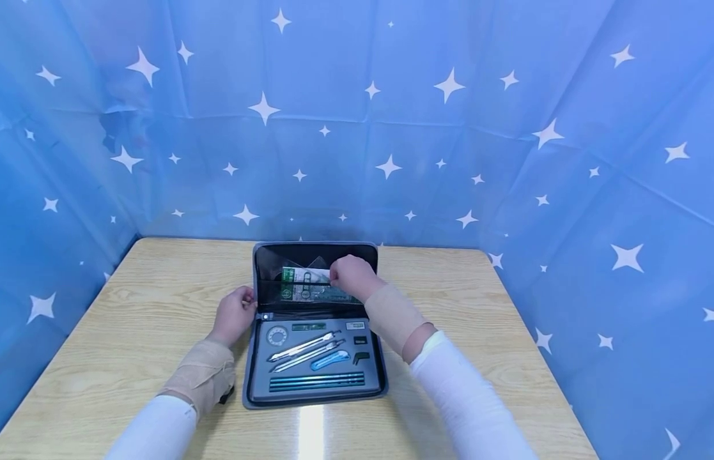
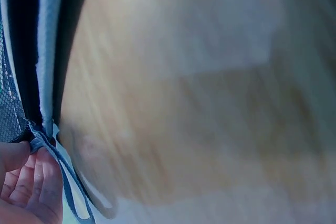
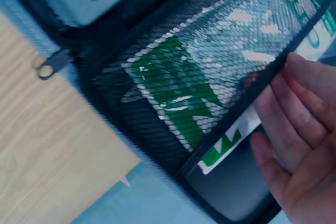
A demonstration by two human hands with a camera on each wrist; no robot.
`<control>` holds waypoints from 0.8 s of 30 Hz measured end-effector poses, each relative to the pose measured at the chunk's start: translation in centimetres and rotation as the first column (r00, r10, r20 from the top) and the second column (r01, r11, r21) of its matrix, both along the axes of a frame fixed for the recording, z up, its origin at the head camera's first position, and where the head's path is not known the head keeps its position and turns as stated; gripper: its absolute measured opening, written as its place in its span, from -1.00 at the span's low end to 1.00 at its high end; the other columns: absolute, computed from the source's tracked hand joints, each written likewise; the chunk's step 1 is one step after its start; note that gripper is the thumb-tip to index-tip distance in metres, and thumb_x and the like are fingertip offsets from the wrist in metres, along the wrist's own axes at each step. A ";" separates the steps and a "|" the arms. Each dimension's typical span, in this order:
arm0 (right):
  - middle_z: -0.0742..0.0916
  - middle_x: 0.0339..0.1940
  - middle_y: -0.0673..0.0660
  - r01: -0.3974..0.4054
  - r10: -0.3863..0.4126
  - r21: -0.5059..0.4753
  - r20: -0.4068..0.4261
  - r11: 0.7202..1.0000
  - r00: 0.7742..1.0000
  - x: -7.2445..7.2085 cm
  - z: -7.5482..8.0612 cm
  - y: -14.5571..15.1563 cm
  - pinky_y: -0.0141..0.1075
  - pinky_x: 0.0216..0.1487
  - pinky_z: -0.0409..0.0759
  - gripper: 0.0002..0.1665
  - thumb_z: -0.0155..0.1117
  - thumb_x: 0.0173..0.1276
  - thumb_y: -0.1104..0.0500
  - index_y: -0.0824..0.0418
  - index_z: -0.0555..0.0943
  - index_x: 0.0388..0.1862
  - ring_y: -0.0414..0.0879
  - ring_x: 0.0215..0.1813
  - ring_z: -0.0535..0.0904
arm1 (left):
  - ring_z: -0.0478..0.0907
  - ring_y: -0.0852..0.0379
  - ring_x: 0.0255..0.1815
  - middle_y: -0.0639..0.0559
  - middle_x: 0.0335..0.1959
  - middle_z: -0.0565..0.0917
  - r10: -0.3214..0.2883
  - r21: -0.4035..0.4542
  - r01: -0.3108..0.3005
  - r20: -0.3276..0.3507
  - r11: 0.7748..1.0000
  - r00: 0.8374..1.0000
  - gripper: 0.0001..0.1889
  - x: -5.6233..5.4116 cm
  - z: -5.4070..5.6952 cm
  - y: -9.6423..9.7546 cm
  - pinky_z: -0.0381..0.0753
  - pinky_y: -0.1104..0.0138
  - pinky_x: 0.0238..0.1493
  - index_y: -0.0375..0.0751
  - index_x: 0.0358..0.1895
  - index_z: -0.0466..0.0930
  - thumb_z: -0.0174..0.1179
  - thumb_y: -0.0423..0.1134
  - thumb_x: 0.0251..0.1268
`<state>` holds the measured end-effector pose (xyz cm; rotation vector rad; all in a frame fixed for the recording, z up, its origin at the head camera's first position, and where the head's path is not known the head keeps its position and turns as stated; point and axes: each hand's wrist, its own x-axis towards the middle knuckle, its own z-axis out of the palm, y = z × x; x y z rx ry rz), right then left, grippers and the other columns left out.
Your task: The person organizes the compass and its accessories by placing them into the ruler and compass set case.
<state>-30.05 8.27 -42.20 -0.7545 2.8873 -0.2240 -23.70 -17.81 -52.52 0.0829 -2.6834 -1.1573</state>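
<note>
A zip case (image 1: 248,390) lies unfolded on the table, its lid leaning up at the back. Across the lid's inside runs a black mesh pocket (image 3: 142,72), and a green-and-white packet (image 3: 181,85) sits in it, partly sticking out. My right hand (image 1: 357,278) pinches the pocket's dark top edge; one fingertip shows through the mesh. At the case's left side, by the hinge, my left hand (image 1: 234,316) pinches a grey-blue fabric loop (image 2: 71,182) between thumb and finger. The lower tray holds two silver compasses (image 1: 302,347), a blue cutter (image 1: 330,360) and several dark pencils (image 1: 316,382).
Also in the tray are a round grey disc (image 1: 277,335), a green strip (image 1: 308,326), a white eraser (image 1: 355,326) and small black pieces (image 1: 361,358). A zip pull (image 3: 46,71) hangs at the hinge. The wooden table (image 1: 178,275) meets a blue starred curtain (image 1: 333,147) behind.
</note>
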 end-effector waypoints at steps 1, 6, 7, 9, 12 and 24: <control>0.73 -0.21 -0.04 -0.001 0.001 -0.011 -0.008 1.000 1.000 0.0 -0.2 0.1 -0.29 -0.06 0.57 -0.89 0.24 0.33 0.16 0.06 0.71 -0.27 -0.20 -0.21 0.58 | 0.53 0.02 -0.38 -0.19 -0.34 0.60 0.000 0.001 0.000 0.003 1.000 1.000 -0.90 0.0 0.0 0.0 0.45 0.30 -0.32 -0.35 -0.27 0.51 0.16 -0.46 0.13; 0.74 -0.20 -0.01 -0.034 0.029 -0.057 -0.081 0.998 0.996 0.3 -1.6 0.7 -0.28 -0.06 0.60 -0.87 0.28 0.29 0.16 0.08 0.73 -0.23 -0.18 -0.19 0.62 | 0.55 -0.01 -0.34 -0.20 -0.31 0.60 0.001 -0.001 -0.001 0.020 1.000 1.000 -0.88 0.1 0.0 -0.2 0.47 0.29 -0.30 -0.37 -0.24 0.52 0.14 -0.44 0.15; 0.74 -0.20 -0.01 -0.047 0.040 -0.058 -0.105 0.997 0.994 0.4 -1.9 0.8 -0.28 -0.06 0.60 -0.86 0.29 0.28 0.16 0.08 0.74 -0.21 -0.18 -0.17 0.63 | 0.55 -0.01 -0.33 -0.20 -0.31 0.59 0.004 -0.001 -0.004 0.025 1.000 1.000 -0.88 0.1 0.0 -0.3 0.47 0.29 -0.30 -0.37 -0.23 0.52 0.14 -0.44 0.16; 0.74 -0.20 0.01 -0.076 0.067 -0.057 -0.151 0.995 0.986 0.6 -2.4 0.9 -0.28 -0.07 0.61 -0.83 0.32 0.26 0.15 0.09 0.74 -0.19 -0.16 -0.16 0.64 | 0.55 -0.02 -0.33 -0.20 -0.31 0.60 0.009 -0.003 -0.009 0.025 1.000 1.000 -0.88 0.1 0.0 -0.4 0.47 0.28 -0.31 -0.38 -0.23 0.52 0.14 -0.44 0.16; 0.74 -0.18 0.02 -0.113 0.099 -0.052 -0.215 0.992 0.972 0.8 -3.1 0.9 -0.29 -0.06 0.61 -0.79 0.34 0.24 0.13 0.11 0.74 -0.15 -0.16 -0.14 0.65 | 0.55 -0.03 -0.35 -0.20 -0.32 0.61 0.025 -0.004 -0.025 0.016 1.000 1.000 -0.88 0.2 0.0 -0.5 0.47 0.27 -0.32 -0.37 -0.24 0.52 0.15 -0.44 0.15; 0.73 -0.07 0.01 0.020 -0.027 -0.070 -0.099 0.997 0.995 0.9 -2.3 1.5 -0.20 0.06 0.55 -0.76 0.14 0.37 0.19 0.08 0.70 -0.09 -0.12 -0.04 0.63 | 0.55 -0.03 -0.34 -0.22 -0.32 0.61 0.011 0.012 -0.012 0.015 1.000 1.000 -0.87 0.1 0.1 0.0 0.47 0.28 -0.29 -0.39 -0.24 0.53 0.15 -0.45 0.12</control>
